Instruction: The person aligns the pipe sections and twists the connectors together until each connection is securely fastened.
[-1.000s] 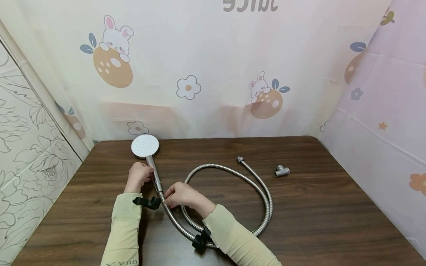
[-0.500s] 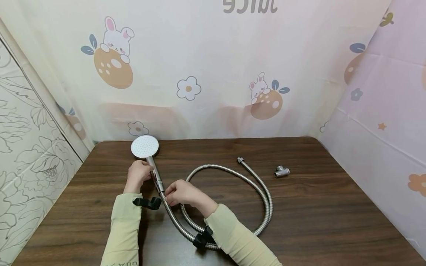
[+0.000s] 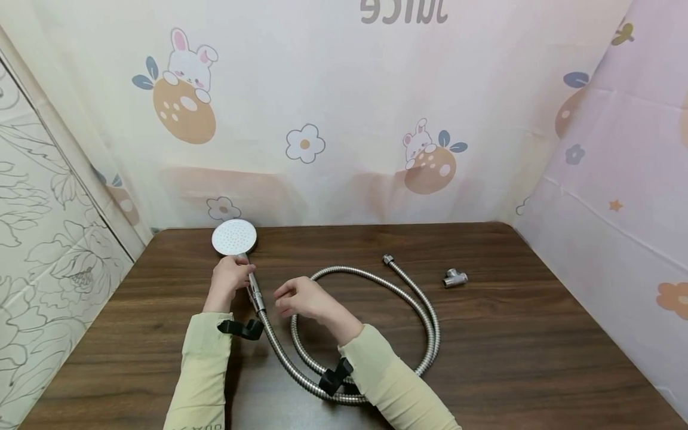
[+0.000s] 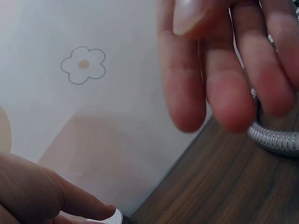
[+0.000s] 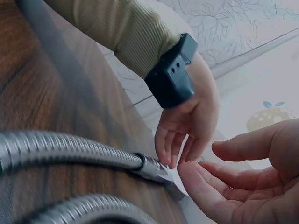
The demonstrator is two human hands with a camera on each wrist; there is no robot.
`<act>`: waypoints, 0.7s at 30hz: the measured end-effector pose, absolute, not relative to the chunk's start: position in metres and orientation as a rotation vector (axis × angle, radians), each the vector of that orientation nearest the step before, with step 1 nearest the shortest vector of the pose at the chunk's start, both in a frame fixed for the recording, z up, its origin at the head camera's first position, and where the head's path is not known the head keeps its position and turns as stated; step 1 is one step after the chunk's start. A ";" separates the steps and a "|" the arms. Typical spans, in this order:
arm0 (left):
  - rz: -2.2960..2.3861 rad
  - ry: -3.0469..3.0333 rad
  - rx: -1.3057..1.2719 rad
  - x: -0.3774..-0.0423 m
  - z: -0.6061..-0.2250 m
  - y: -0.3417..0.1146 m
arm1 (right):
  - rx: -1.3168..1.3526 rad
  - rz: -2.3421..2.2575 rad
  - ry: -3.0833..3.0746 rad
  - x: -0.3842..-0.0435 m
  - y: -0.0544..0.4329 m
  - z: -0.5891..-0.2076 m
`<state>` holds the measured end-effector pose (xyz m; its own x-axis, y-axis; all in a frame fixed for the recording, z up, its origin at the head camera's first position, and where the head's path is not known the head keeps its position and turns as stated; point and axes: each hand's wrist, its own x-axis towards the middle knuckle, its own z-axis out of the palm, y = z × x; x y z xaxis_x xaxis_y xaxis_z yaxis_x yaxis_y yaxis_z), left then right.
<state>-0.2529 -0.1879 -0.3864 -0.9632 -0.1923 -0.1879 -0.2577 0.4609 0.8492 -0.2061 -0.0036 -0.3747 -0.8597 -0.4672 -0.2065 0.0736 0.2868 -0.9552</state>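
Observation:
A handheld shower head (image 3: pixel 234 237) with a round white face lies at the table's back left. Its chrome handle joins a coiled metal shower hose (image 3: pixel 431 340). The left hand (image 3: pixel 228 280) pinches this handle just below the face, its fingertips over the metal; the right wrist view shows its thumb and fingers meeting there. To the right of the joint, the right hand (image 3: pixel 309 298) hovers apart from the hose. Its thumb and fingers are spread and hold nothing, as the right wrist view shows. Large blurred fingers (image 4: pixel 229 93) of the right hand fill the left wrist view's upper right.
The hose's free end nut (image 3: pixel 388 258) points toward the back. A small chrome tee fitting (image 3: pixel 455 278) lies further right on the wooden table (image 3: pixel 537 334). Printed curtains (image 3: pixel 355 119) rise behind and beside the table. Each wrist carries a black strap mount (image 3: pixel 335 376).
The right hand has left the hose near the joint and moved up and right. Along the handle, the left hand has shifted slightly toward the white face. Shower head and hose stay put.

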 end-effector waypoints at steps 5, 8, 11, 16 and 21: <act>1.479 2.696 -0.401 -0.253 -0.388 -0.185 | -0.351 -1.623 2.123 -0.209 0.006 -0.374; 1.375 2.779 -0.387 -0.253 -0.389 -0.182 | -0.356 -1.624 2.123 -0.209 0.010 -0.372; 1.271 2.853 -0.355 -0.253 -0.390 -0.177 | -0.349 -1.622 2.125 -0.210 0.014 -0.371; 1.244 2.896 -0.297 -0.253 -0.388 -0.168 | -0.344 -1.599 2.158 -0.211 0.026 -0.369; 1.238 2.912 -0.230 -0.253 -0.386 -0.157 | -0.348 -1.587 2.194 -0.216 0.040 -0.368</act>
<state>-0.2535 -0.1572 -0.3859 -0.9890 -0.1453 -0.0281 -0.1211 0.6851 0.7183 -0.2160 0.0397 -0.3682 -0.8852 -0.4292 -0.1793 0.0361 0.3210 -0.9464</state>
